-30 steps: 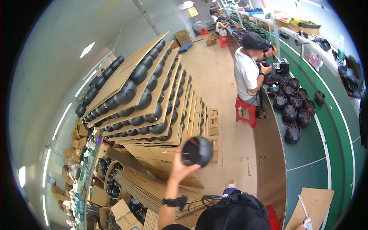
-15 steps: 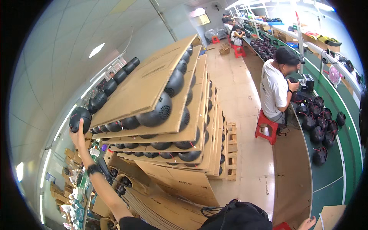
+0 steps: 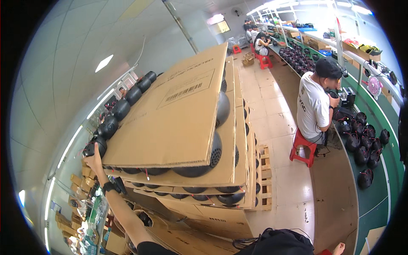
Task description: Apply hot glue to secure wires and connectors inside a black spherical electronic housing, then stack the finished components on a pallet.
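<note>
My left grip (image 3: 94, 161) curls around a rounded, black plastic shell (image 3: 89, 149), just beside a flat, brown cardboard sheet (image 3: 165, 131). Right grip (image 3: 338, 249) partly visible, lower right; I cannot tell its state.

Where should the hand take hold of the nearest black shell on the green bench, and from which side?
I'd probably grip the nearest shell around its rounded outer wall, right hand coming from the near end of the green bench: the other shells stand beyond it, while its near side looks unobstructed.
</note>
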The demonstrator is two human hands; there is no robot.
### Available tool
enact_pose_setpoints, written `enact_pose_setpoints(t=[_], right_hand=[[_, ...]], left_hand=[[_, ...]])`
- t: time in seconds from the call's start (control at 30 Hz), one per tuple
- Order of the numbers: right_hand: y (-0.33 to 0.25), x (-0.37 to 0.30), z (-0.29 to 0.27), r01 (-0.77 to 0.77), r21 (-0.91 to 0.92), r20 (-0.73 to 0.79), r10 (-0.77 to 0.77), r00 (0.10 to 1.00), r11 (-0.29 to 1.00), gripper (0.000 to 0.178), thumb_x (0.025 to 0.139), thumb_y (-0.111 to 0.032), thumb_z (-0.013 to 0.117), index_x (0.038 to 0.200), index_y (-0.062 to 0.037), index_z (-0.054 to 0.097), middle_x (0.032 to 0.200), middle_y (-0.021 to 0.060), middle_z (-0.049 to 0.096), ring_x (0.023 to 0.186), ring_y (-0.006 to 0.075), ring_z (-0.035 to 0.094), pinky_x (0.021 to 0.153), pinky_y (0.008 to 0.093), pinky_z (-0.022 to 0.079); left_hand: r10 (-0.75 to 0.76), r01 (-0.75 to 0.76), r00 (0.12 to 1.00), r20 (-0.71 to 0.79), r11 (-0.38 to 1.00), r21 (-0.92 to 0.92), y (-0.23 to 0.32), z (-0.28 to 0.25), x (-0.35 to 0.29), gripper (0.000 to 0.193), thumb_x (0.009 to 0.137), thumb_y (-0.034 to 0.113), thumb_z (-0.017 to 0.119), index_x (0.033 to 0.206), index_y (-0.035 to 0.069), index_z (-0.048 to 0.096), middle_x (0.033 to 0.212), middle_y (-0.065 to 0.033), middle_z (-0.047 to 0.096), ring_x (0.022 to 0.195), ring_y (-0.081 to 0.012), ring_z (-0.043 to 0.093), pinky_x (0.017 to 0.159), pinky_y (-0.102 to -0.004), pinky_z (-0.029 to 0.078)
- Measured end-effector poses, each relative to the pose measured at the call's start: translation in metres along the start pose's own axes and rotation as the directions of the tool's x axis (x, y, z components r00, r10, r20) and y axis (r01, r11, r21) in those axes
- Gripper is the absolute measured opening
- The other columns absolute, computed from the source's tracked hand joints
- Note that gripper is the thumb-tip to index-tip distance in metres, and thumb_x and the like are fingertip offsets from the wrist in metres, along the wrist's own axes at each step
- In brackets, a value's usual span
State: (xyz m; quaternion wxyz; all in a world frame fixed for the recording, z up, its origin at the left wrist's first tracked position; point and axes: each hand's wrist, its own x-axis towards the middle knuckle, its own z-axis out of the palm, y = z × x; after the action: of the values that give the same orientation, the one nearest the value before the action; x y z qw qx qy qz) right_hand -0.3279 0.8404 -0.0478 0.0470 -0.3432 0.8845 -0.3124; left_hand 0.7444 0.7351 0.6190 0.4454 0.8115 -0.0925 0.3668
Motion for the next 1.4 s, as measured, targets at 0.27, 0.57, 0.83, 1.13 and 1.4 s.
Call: enact_pose_setpoints(t=[0.27, 0.57, 0.83, 1.13, 1.4], right_hand=[[0.005, 0.007, 0.029, -0.071, 0.077, 0.169, 0.057, 0.984, 0.994, 0.031, 0.086, -0.03, 0.067, 0.096, -0.0004, 0.069, 0.096, 0.0208, 0.07, 0.088, 0.0331, 0.066, 0.08, 0.0419, 0.052], [0.01, 0.053, 0.043, -0.132, 0.23, 0.29, 0.061, 0.955, 0.964, 0.031, 0.087, -0.024, 0.066, 0.105, 0.0005, 0.066, 0.102, 0.0214, 0.068, 0.092, 0.0315, 0.065, 0.083, 0.0413, 0.051], [0.048, 0.043, 0.033, -0.192, 0.352, 0.33, 0.071, 0.941, 0.916, 0.032, 0.088, -0.017, 0.063, 0.112, 0.0035, 0.061, 0.105, 0.0217, 0.066, 0.093, 0.0315, 0.065, 0.082, 0.0415, 0.052], [0.023, 0.007, -0.071, -0.131, 0.111, -0.021, 0.134, 0.991, 0.985, 0.017, 0.081, -0.016, 0.057, 0.089, -0.0026, 0.062, 0.088, 0.0207, 0.062, 0.085, 0.0394, 0.06, 0.076, 0.0456, 0.05], [0.134, 0.014, -0.166, -0.413, 0.064, -0.416, 0.401, 0.816, 0.908, 0.017, 0.078, -0.004, 0.057, 0.095, -0.0012, 0.059, 0.1, 0.0203, 0.058, 0.098, 0.0374, 0.056, 0.087, 0.0448, 0.046]], left_hand=[[0.184, -0.157, 0.962, 0.2, 0.977, -0.145, -0.018, -0.014, 0.027, 0.116, 0.073, 0.067, 0.07, 0.143, -0.015, 0.028, 0.143, -0.033, 0.04, 0.133, -0.0382, 0.043, 0.111, -0.0416, 0.034], [0.083, -0.075, 0.993, 0.085, 0.993, -0.092, -0.024, -0.005, 0.014, 0.112, 0.073, 0.069, 0.07, 0.134, -0.02, 0.037, 0.133, -0.0337, 0.049, 0.126, -0.0373, 0.05, 0.107, -0.0418, 0.038], [0.288, -0.287, 0.958, 0.007, 0.957, -0.048, -0.052, -0.009, 0.007, 0.083, 0.083, 0.061, 0.062, 0.129, -0.008, 0.049, 0.129, -0.0295, 0.055, 0.115, -0.0432, 0.056, 0.1, -0.0454, 0.042], [0.783, -0.291, 0.032, 0.622, 0.602, -0.743, 0.084, 0.165, -0.62, 0.059, 0.086, 0.05, 0.062, 0.111, -0.002, 0.056, 0.103, -0.0201, 0.057, 0.091, -0.0334, 0.054, 0.079, -0.0409, 0.042], [0.61, -0.036, -0.738, 0.29, 0.392, -0.919, -0.047, 0.011, -0.89, 0.037, 0.088, 0.04, 0.062, 0.094, 0.003, 0.063, 0.078, -0.0107, 0.059, 0.067, -0.0236, 0.053, 0.059, -0.0364, 0.043]])
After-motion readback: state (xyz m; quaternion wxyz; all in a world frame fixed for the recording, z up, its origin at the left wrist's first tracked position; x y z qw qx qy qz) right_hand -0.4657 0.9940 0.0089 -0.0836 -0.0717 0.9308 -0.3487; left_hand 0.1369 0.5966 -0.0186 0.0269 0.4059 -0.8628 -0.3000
